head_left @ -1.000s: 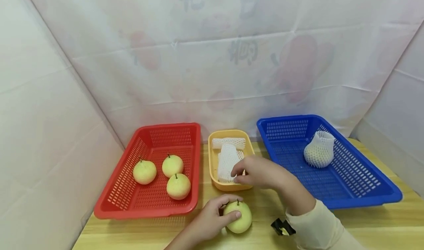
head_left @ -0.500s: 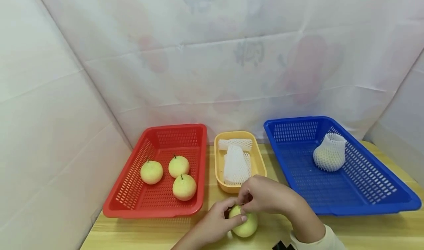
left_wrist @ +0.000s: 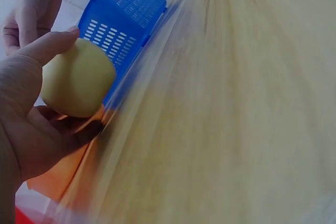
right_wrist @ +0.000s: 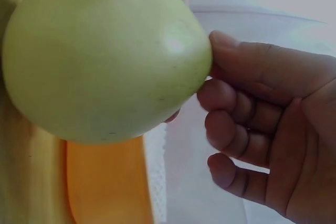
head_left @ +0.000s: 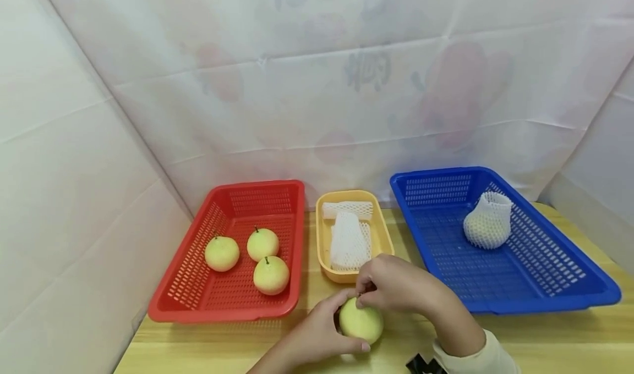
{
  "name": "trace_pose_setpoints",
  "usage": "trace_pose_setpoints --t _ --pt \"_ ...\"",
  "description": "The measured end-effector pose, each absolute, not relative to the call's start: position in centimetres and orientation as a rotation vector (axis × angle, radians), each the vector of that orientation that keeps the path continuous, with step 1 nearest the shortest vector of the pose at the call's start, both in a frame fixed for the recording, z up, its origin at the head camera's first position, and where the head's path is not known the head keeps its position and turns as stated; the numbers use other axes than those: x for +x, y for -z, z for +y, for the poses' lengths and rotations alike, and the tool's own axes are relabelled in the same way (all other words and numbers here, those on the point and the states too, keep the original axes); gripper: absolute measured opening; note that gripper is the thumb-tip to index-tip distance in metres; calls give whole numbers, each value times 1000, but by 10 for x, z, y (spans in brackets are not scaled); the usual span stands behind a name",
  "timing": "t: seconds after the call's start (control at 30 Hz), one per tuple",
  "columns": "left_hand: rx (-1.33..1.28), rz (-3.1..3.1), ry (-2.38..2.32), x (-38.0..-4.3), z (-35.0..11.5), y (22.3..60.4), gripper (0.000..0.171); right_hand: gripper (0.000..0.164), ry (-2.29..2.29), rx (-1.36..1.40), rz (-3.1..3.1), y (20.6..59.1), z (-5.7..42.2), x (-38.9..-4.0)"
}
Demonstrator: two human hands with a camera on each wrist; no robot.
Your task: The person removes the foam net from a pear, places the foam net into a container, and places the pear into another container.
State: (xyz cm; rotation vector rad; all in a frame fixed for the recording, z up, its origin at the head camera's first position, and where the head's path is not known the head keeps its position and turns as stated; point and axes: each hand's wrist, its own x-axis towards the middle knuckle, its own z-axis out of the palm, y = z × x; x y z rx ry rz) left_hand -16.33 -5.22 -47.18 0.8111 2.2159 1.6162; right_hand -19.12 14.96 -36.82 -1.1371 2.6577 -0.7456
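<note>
From my remote seat I see the pear (head_left: 361, 322) sitting on the wooden table (head_left: 545, 341), just in front of the yellow tray (head_left: 322, 236) of foam nets (head_left: 349, 241). My left hand (head_left: 317, 335) cups it from the left side, fingers curled round its flank. My right hand (head_left: 396, 283) pinches at its top, where the stem should be; the stem itself is hidden under the fingertips.

I judge the pear firm but easily bruised, smooth-skinned and a little slippery, moderately heavy for its size. The body is the place to hold it, with a broad cupping grip; the stem looks too thin to carry the weight.

A second ago my right hand was in the yellow tray on the nets while the left alone held the pear; half a second ago it had come to the pear's top, and it stays there now. The left hand has kept its grip throughout.

The red basket (head_left: 168, 302) holds three bare pears (head_left: 262, 243), and the blue basket (head_left: 545, 302) holds one netted pear (head_left: 487, 221), all unmoved.
</note>
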Motion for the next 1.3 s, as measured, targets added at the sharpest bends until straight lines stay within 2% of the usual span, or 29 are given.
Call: trace_pose_setpoints --t 0.27,0.53,0.67,0.97,1.3 --pt "761 2141 -1863 -160 -52 460 74 5 1001 -1211 2693 361 151 -192" --pt "639 1889 -2184 -154 -51 445 77 29 1169 -1150 2605 362 157 -187" --pt "599 1833 -2285 -152 -53 438 73 39 1207 -1118 2517 361 156 -187" --pt "675 1871 -2441 -155 -61 427 67 67 1278 -1058 2387 365 151 -187" --pt "650 1844 -2452 -154 -61 424 68 71 1342 -1100 2442 368 144 -185"
